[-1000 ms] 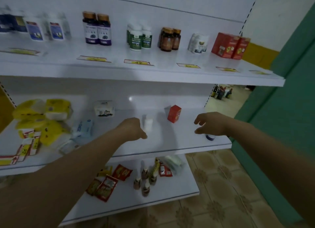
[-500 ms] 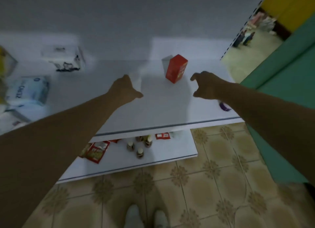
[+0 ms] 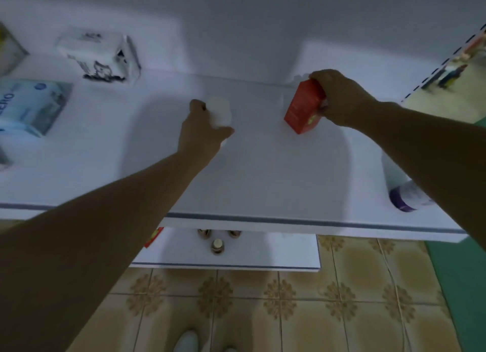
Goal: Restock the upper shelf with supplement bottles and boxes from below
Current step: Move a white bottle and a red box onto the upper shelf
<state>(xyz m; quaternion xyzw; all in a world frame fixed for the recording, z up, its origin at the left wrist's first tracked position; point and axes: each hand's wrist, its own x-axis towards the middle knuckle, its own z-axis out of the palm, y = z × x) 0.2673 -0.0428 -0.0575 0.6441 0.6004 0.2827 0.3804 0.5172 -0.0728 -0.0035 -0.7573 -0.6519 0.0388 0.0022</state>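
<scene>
On the white middle shelf (image 3: 263, 183), my left hand (image 3: 202, 130) is wrapped around a white bottle (image 3: 219, 111) that stands near the shelf's centre. To the right, my right hand (image 3: 336, 96) grips a red box (image 3: 302, 109) from its top and back; the box is tilted on the shelf. Another white bottle with a purple band (image 3: 405, 196) lies on its side at the shelf's right front, partly behind my right forearm. The upper shelf is out of view.
A white printed box (image 3: 102, 57) and a blue-white pack (image 3: 29, 104) sit at the left of the shelf. On the lower shelf (image 3: 276, 251) stand small brown bottles (image 3: 217, 246) and a red packet (image 3: 153, 236). Tiled floor lies below; a green wall is at the right.
The view has dropped from the upper shelf onto the middle shelf. Both hands reached forward: the left closed on the white bottle, the right closed on the red box and tilted it.
</scene>
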